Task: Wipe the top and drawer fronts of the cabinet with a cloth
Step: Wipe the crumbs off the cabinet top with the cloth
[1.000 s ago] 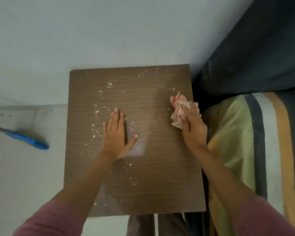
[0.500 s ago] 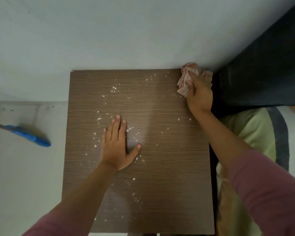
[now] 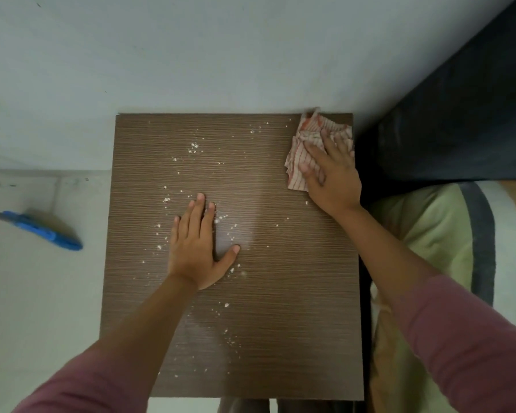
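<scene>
Right hand [image 3: 332, 177] presses red-striped white cloth [image 3: 306, 150] flat, fingers spread, at far right corner of brown wood-grain cabinet top [image 3: 280, 323]. Left hand [image 3: 198, 248] lies open, palm down, mid-top among white crumbs [image 3: 195, 148].

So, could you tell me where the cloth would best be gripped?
Probably the bunched far edge of the cloth, taken from above: the folds stand up there, while the right hand presses the rest flat in the cabinet top's far right corner.
</scene>
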The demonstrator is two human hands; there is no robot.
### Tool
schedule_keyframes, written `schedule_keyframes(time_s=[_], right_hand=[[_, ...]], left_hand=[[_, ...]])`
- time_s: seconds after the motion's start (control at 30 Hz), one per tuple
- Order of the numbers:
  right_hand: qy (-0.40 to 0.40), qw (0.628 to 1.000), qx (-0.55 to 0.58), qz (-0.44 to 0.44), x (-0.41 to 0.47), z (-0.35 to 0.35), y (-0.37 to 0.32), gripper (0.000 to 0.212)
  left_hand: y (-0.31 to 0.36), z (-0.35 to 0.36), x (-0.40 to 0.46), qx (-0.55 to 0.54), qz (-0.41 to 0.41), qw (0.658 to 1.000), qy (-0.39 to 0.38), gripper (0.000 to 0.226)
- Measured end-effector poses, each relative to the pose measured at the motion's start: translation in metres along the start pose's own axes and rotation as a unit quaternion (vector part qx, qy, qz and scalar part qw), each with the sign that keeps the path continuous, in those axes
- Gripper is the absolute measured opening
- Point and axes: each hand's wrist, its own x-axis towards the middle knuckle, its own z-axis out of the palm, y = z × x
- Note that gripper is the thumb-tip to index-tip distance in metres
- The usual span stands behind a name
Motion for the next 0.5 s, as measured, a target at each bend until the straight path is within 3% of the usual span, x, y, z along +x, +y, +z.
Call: schedule_keyframes(time_s=[0.5], right_hand=[[0.037, 0.999, 0.019, -0.002, -0.129, 0.011, -0.016, 0.045]], left_hand=[[-0.003, -0.001, -0.006, -0.013, 0.02, 1.0, 0.018, 0.095]])
